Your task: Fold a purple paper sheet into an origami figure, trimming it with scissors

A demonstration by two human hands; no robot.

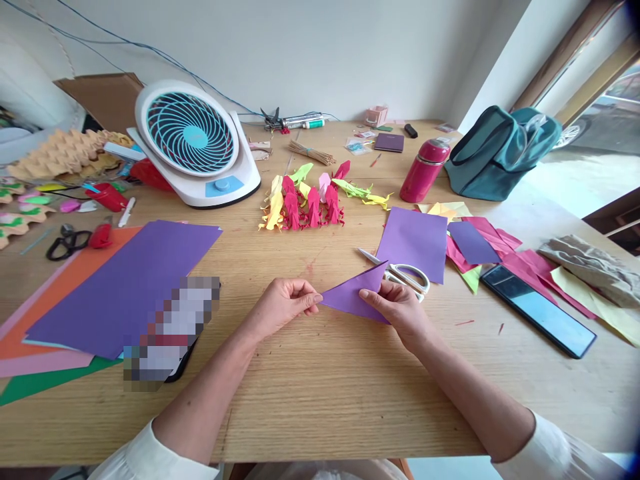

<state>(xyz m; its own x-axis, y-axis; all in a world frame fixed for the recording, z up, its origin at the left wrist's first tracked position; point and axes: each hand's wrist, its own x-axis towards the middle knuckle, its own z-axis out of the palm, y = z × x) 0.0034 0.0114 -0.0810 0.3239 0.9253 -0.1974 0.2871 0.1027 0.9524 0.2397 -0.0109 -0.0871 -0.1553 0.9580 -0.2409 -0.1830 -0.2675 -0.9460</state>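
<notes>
A purple sheet of paper (pixel 353 291), folded into a triangle, is held up between my two hands above the wooden table. My left hand (pixel 287 303) pinches its pointed left corner between thumb and fingers. On the other side my right hand (pixel 400 308) grips the wide end, thumb on the front face. White-handled scissors (pixel 411 275) lie just behind the right hand, partly hidden by the folded paper. Behind them a flat purple sheet (pixel 419 237) rests on the table. Several folded paper figures (pixel 313 203) in red, yellow, pink and green stand farther back.
At left lie stacked coloured sheets (pixel 125 287), a blurred phone (pixel 183 363) and black scissors (pixel 67 243). A fan (pixel 193 143) stands behind them. To the right are a dark phone (pixel 540 310), paper scraps (pixel 530 267), a red flask (pixel 424 173) and a teal bag (pixel 495 157).
</notes>
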